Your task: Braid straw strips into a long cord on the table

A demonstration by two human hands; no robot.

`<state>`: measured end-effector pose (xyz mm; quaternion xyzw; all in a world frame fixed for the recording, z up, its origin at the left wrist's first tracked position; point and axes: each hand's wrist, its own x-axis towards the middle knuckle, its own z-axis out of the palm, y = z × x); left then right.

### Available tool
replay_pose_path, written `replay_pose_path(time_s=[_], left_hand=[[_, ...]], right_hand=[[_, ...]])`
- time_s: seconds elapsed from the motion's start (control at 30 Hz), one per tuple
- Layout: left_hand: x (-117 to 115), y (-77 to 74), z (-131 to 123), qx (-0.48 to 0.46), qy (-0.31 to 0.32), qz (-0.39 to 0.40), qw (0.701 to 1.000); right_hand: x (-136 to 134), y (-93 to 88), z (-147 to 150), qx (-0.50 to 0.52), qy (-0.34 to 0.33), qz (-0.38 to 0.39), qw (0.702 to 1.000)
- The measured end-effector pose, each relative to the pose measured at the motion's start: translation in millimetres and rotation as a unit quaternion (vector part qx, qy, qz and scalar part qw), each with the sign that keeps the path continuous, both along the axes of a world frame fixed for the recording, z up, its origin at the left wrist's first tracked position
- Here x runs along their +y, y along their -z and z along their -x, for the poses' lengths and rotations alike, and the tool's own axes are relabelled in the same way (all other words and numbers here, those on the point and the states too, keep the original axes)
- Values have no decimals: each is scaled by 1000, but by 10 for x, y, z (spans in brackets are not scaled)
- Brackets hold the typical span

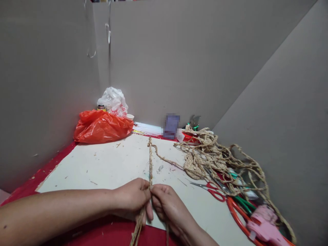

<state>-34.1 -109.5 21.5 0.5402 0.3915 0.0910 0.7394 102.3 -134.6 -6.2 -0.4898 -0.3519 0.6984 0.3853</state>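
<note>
A braided straw rope (150,160) runs straight away from me over the white board (102,164), with a knot at its far end. My left hand (137,196) is closed around the rope near the board's front edge, and loose strands hang below it towards me. Right beside it, my right hand (166,201) pinches the rope between thumb and fingertips. The two hands touch or nearly touch at the braid. From the far knot, a thinner cord (166,160) leads right into a heap of rope (197,165).
Red-handled scissors (214,191) lie right of my hands. Beyond them are a pink glue gun (265,223) and orange-handled pliers or cutters (235,212). An orange plastic bag (102,126) and a white bag (114,100) sit at the back left. Grey panels (166,68) enclose the table.
</note>
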Motion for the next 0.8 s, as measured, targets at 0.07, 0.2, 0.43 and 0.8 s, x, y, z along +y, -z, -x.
replay_pose_path(time_s=[0.07,0.2,0.43,0.8], left_hand=[[-54,56,-42,5,-14,-42,999],[-110,74,-88,13,-36,-81,996],[-28,-93,47,27,-11,40,999],[446,-211,531,276,32,-315,907]], right_hand=[[-21,-13,17,24,-1,10,1000],[-47,-26,39,25,-12,-11,1000],[-50,-92,-27,59,-16,5,998],[-12,-113,-105,50,-46,30,997]])
